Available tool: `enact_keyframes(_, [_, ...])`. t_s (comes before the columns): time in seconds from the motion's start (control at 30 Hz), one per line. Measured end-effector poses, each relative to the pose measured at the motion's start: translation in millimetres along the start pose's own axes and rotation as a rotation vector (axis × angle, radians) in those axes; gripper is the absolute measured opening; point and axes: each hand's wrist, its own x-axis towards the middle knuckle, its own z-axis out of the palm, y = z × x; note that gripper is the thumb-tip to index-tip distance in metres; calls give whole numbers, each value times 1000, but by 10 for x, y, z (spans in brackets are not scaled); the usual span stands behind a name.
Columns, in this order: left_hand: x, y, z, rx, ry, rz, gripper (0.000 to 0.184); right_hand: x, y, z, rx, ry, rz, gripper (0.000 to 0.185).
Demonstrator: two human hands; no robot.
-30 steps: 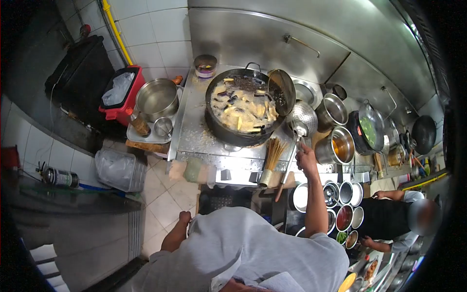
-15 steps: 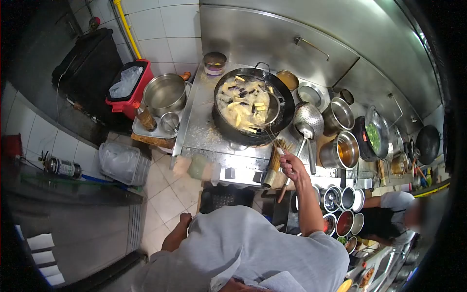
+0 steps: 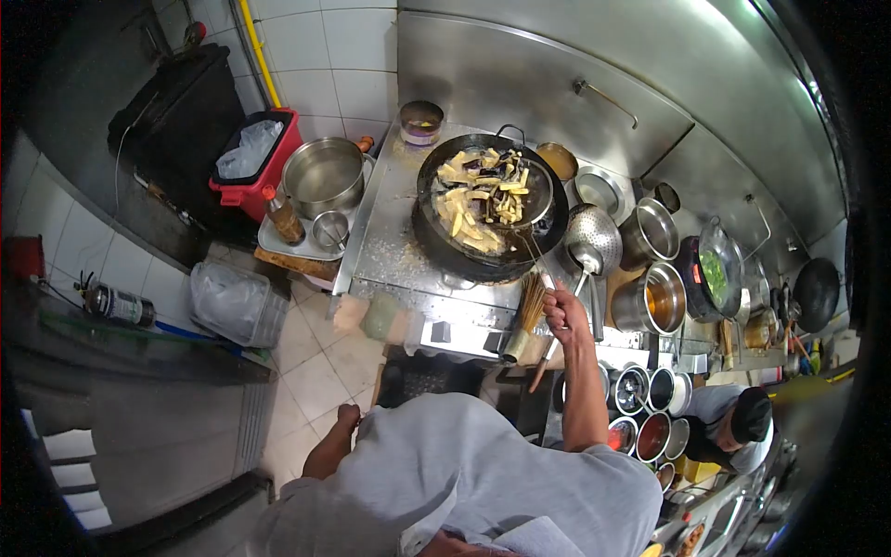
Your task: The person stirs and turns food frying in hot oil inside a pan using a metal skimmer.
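My right hand is closed round the handle of a wire strainer, whose round head sits in a large black wok. Pale and dark-skinned fried pieces lie in the hot oil and on the strainer. A bamboo brush rests just left of my right hand, and a perforated ladle lies to the wok's right. Down by my side, away from the stove, hangs my left hand; its fingers look curled, and whether it holds anything is hidden.
Right of the ladle stand a steel pot of orange liquid and a pan of greens. Seasoning bowls sit lower right, near another person. At left are a large pot and a red bin.
My right hand has moved from beside the perforated ladle to the wire strainer's handle. The strainer has gone down into the wok and gathered pieces. The other person has shifted and bent over.
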Motion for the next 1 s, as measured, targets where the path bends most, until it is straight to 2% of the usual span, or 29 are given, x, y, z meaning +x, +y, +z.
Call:
enact_keyframes(0.03, [-14, -21, 18, -77, -19, -65, 16, -91, -46, 135, -43, 55, -14, 33])
enact_keyframes(0.07, [-42, -53, 35, -77, -20, -63, 16, -105, -53, 157, -43, 57, -15, 33])
enact_keyframes(0.13, [-83, -98, 51, 285, 96, 290, 16, -125, -60, 177, -241, 117, -81, 40])
enact_keyframes(0.27, [-55, -24, 0, 291, 90, 311, 15, -242, -42, 307, -445, 173, -123, 41])
enact_keyframes(0.33, [36, 12, 8, 262, 6, 140, 16, -320, -48, 392, -482, 196, -146, 40])
enact_keyframes(0.37, [78, 4, 32, 267, 3, 144, 16, -337, -51, 389, -478, 202, -147, 40])
enact_keyframes(0.4, [142, -24, 95, -4, 22, 15, 16, -356, -58, 379, -425, 187, -149, 40])
enact_keyframes(0.47, [196, -6, 83, -271, 40, -109, 16, -397, -78, 390, -370, 174, -156, 41])
enact_keyframes(0.53, [177, 86, -21, 164, 73, 86, 16, -442, -76, 441, -315, 166, -146, 40])
enact_keyframes(0.63, [167, 211, -173, 327, 32, 164, 14, -451, -40, 452, -354, 125, -136, 42])
enact_keyframes(0.73, [165, 309, -294, 269, -76, 133, 15, -438, 2, 402, -355, 100, -134, 43])
enact_keyframes(0.97, [92, 310, -274, 207, -32, 124, 19, -490, -6, 380, -279, 158, -163, 39])
enact_keyframes(1.0, [99, 275, -213, -70, -35, -22, 19, -460, -2, 310, -229, 130, -162, 40])
